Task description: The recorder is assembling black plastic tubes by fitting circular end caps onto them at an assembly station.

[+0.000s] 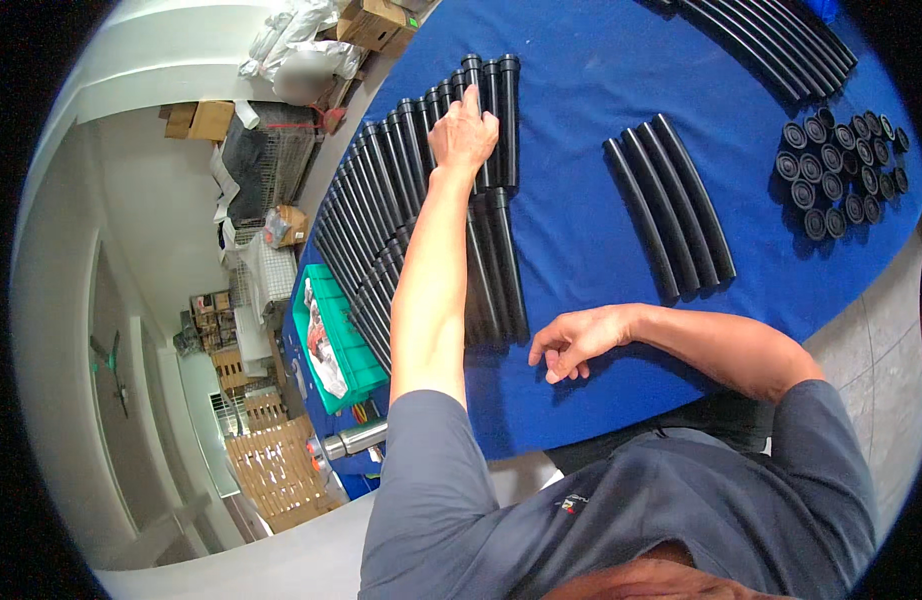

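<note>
My left hand [464,136] reaches to the far rows of black tubes, its fingers closed around a black tube [472,66] whose capped end sticks out past its neighbours. The forefinger lies stretched along that tube. Beside it, capped black tubes [509,120] lie side by side in a fanned row, and a second row [509,270] overlaps their near ends. My right hand [581,342] hovers low over the blue cloth with loosely bent fingers and nothing in them. Several uncapped black tubes [671,205] lie together to the right of my hands.
Round black caps [831,158] cluster at the table's right, below more black tubes [771,45]. A green crate [339,345] holding plastic-wrapped items stands at the left edge, near a metal cylindrical tool [356,438]. Cartons [281,460] and wire cages [281,150] stand beyond the blue-covered table [571,120].
</note>
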The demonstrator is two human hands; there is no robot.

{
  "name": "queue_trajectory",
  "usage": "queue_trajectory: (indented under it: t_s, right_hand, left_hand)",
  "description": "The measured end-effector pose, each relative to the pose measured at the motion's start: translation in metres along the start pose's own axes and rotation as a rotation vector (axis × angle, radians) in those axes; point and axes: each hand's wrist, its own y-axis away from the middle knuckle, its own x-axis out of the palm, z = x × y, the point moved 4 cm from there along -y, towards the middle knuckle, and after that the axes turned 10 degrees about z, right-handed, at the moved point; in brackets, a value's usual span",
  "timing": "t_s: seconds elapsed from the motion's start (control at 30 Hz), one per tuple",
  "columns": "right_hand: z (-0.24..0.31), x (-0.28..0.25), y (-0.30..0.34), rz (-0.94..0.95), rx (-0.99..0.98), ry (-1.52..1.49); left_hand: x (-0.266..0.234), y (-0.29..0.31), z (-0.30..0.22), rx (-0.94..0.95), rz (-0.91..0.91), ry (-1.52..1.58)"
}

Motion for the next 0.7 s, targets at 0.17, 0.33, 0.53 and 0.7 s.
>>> queue_trajectory:
  t_s: [0.17, 0.33, 0.53, 0.7]
  right_hand:
    - [0.008, 0.001, 0.004, -0.015, 0.052, -0.005]
    - [0.004, -0.001, 0.001, -0.013, 0.026, -0.011]
    - [0.002, -0.003, -0.001, -0.027, 0.02, 0.017]
    - [0.002, -0.002, -0.001, -0.036, 0.01, 0.022]
  left_hand:
    - [0.012, -0.006, 0.004, 0.003, 0.055, -0.069]
    - [0.017, -0.005, 0.005, -0.007, 0.046, -0.071]
    - [0.019, -0.005, 0.003, -0.026, 0.036, -0.078]
    - [0.016, -0.002, 0.001, -0.047, 0.103, -0.084]
